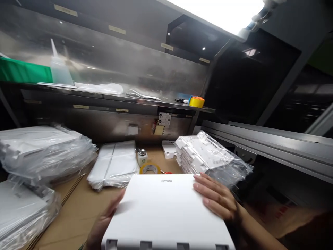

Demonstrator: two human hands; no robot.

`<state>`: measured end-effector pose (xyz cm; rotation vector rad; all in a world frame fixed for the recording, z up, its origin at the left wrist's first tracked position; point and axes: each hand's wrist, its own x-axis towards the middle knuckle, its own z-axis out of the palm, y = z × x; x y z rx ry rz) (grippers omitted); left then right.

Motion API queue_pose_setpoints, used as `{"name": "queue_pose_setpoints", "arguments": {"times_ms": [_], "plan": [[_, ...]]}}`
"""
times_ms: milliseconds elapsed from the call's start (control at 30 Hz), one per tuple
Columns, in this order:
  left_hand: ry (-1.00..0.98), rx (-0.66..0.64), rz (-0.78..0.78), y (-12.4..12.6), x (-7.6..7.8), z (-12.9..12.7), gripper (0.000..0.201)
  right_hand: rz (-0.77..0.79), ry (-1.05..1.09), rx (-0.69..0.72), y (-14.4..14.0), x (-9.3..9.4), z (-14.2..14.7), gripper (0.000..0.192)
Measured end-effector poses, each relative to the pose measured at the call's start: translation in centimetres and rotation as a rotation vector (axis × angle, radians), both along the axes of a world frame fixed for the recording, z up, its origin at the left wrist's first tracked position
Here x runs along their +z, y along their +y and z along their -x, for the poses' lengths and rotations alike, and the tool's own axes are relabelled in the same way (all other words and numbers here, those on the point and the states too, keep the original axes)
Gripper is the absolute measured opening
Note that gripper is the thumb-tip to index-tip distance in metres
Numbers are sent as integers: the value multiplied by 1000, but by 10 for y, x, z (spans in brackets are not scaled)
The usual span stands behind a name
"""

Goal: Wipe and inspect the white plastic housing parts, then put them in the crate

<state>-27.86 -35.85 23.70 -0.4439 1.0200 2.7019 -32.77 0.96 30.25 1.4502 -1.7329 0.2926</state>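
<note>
White plastic panel [161, 211] between left hand [104, 222] and right hand [215, 199].

Smooth matt white plastic cover [166, 211] on brown cardboard-lined bench [75, 211].
</note>
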Motion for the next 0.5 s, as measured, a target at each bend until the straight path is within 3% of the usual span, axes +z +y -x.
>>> {"name": "queue_pose_setpoints", "arguments": {"times_ms": [67, 200, 300, 500], "plan": [[-81, 16, 18, -6, 3, -3, 95, -27, 51, -7, -14, -1, 4, 25], [-83, 188, 32, -19, -3, -7, 97, -35, 104, -34, -30, -5, 11, 24], [-189, 140, -89, -22, -1, -13, 87, -15, 116, -34, -38, -9, 14, 24], [-272, 91, -242, -20, 25, -26, 83, 5, 106, -13, -46, -14, 18, 24]]}}
